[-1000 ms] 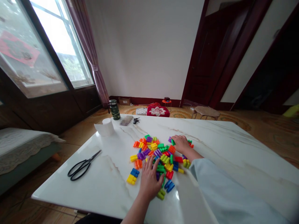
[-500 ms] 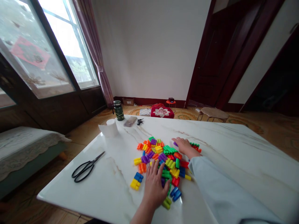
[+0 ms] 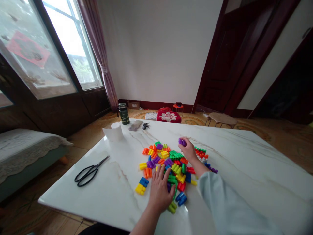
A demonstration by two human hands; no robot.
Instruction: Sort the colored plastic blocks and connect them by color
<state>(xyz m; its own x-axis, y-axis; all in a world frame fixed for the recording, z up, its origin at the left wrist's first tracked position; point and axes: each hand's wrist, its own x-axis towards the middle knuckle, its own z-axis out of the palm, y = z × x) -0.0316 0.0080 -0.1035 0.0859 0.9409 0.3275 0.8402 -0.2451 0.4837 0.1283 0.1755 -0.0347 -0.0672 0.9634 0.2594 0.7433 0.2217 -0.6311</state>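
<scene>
home living room, tied-back purple curtain (image 3: 101, 54), lace-draped seat (image 3: 29, 148), dark red wooden door (image 3: 226, 58), patterned floor (image 3: 266, 143)

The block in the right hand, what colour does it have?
The block is purple, best seen in the head view.

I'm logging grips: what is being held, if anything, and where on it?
The right hand holds a purple block by its near side; the left hand lies over the block pile.

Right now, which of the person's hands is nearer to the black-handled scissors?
The left hand, resting on the block pile right of the scissors; the right hand is farther right, beyond it.
</scene>
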